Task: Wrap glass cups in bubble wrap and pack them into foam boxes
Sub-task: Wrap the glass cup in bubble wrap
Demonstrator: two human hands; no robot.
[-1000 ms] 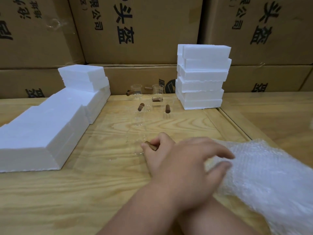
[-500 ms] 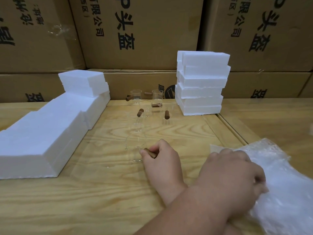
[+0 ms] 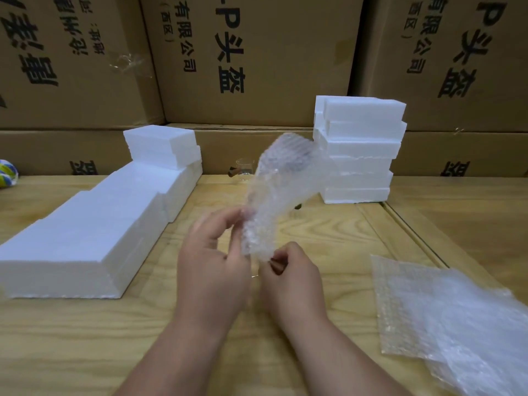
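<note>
A sheet of bubble wrap (image 3: pixel 274 192) stands up in the air between my hands, over the middle of the wooden table (image 3: pixel 85 338). My left hand (image 3: pixel 211 258) pinches its left edge with thumb and fingertips. My right hand (image 3: pixel 291 278) grips at the sheet's lower end, where a brown wooden handle of a glass cup (image 3: pixel 275 264) shows between the fingers; the clear glass itself is hard to make out. Behind the sheet another glass cup (image 3: pixel 245 170) stands by the back wall. White foam boxes sit in a tall stack (image 3: pixel 360 150) at the right.
A long stepped row of foam boxes (image 3: pixel 85 232) runs along the left. A pile of bubble wrap sheets (image 3: pixel 445 310) lies at the right front. Printed cardboard cartons (image 3: pixel 257 67) wall off the back. A colourful object (image 3: pixel 7 174) sits at the far left edge.
My arms have uncrossed. The left hand pulled one sheet off the pile and raised it to the centre; the right hand lifted from the table and came up to the sheet's lower end.
</note>
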